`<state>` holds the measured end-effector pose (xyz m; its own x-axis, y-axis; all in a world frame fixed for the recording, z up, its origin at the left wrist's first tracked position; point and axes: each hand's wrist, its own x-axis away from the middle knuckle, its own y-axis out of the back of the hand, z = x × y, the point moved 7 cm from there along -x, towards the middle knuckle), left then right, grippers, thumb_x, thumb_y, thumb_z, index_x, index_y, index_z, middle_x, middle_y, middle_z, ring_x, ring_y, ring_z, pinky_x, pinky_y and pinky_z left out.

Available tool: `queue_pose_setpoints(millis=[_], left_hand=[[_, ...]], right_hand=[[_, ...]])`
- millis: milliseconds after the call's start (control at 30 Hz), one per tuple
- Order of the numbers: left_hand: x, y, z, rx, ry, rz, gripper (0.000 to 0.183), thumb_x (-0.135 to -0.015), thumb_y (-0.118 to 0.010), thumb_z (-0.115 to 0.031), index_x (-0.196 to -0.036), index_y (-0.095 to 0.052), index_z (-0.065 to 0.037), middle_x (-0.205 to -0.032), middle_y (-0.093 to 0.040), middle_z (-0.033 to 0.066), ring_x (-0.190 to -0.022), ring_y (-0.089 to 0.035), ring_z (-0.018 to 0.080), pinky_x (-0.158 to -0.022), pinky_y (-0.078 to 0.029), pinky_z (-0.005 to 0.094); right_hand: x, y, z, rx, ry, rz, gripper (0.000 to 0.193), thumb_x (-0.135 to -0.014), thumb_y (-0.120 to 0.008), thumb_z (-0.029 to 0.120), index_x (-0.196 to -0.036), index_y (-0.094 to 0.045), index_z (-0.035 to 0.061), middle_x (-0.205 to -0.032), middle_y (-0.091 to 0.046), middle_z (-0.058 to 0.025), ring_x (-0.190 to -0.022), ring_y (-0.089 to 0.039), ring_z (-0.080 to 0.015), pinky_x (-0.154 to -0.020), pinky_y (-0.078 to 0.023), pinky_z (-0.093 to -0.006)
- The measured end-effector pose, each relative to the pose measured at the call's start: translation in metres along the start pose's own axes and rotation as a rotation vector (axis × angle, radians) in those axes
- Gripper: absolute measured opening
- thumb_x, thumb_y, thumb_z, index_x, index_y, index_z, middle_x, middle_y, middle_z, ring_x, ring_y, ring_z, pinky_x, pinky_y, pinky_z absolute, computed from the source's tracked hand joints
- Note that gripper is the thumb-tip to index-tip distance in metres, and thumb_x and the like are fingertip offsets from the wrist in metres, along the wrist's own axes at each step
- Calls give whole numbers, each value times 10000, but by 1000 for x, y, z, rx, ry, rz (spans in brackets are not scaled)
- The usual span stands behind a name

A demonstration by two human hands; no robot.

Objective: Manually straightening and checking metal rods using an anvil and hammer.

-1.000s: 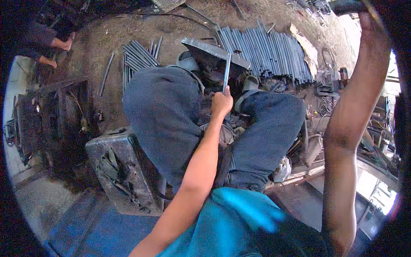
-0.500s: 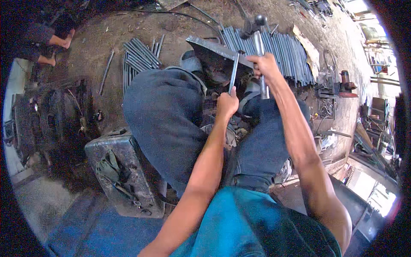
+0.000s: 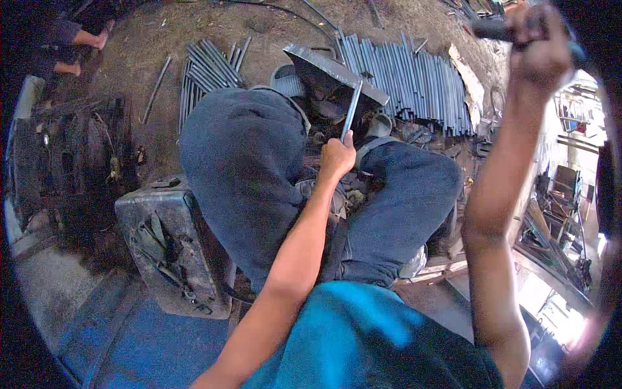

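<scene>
My left hand [image 3: 338, 157] is wrapped around the lower end of a steel rod [image 3: 353, 109]. The rod's far end points away from me and overlaps the edge of a tilted metal slab [image 3: 317, 63], set like an anvil between my feet; whether it touches cannot be made out. Raised high at the upper right, my right hand [image 3: 541, 58] is closed around a hammer [image 3: 494, 29]. Motion blurs that hand, and only part of the hammer shows.
Many similar rods [image 3: 408, 84] lie in a row beyond the slab, with a smaller pile [image 3: 214, 68] to its left. A battered metal box [image 3: 172, 240] bearing tools stands by my left leg. Another person's bare feet [image 3: 97, 39] show at the upper left.
My right hand has swung the hammer up and to the right, away from the slab. The left hand still holds the rod in nearly the same place.
</scene>
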<state>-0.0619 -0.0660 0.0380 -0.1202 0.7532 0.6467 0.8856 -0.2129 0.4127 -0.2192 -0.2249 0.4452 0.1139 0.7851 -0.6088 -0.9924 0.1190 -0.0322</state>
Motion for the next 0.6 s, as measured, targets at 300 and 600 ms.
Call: queue_pose_setpoints(millis=[300,600], left_hand=[[-12,-6,1,22,0,-15,653,-895,-416,-520,-876,-625,99,-894,-593,341,-907,-578,477,-828,-443,515],[-20,-24,7,135,-8,78,669,-890,-413,-511,-869,-626,122,-908,-585,358,-943,-571,472,-842,-438,499]], right_hand=[[239,35,-222,905,-971,319,365,-644,-706,277,-762,-637,-62,-682,-639,-203,-622,-636,-270,-615,-494,-380],[8,33,-21,178,-296,81,34,-797,-595,77,-797,-562,74,-570,-422,35,-455,-363,-74,-489,-327,-216]])
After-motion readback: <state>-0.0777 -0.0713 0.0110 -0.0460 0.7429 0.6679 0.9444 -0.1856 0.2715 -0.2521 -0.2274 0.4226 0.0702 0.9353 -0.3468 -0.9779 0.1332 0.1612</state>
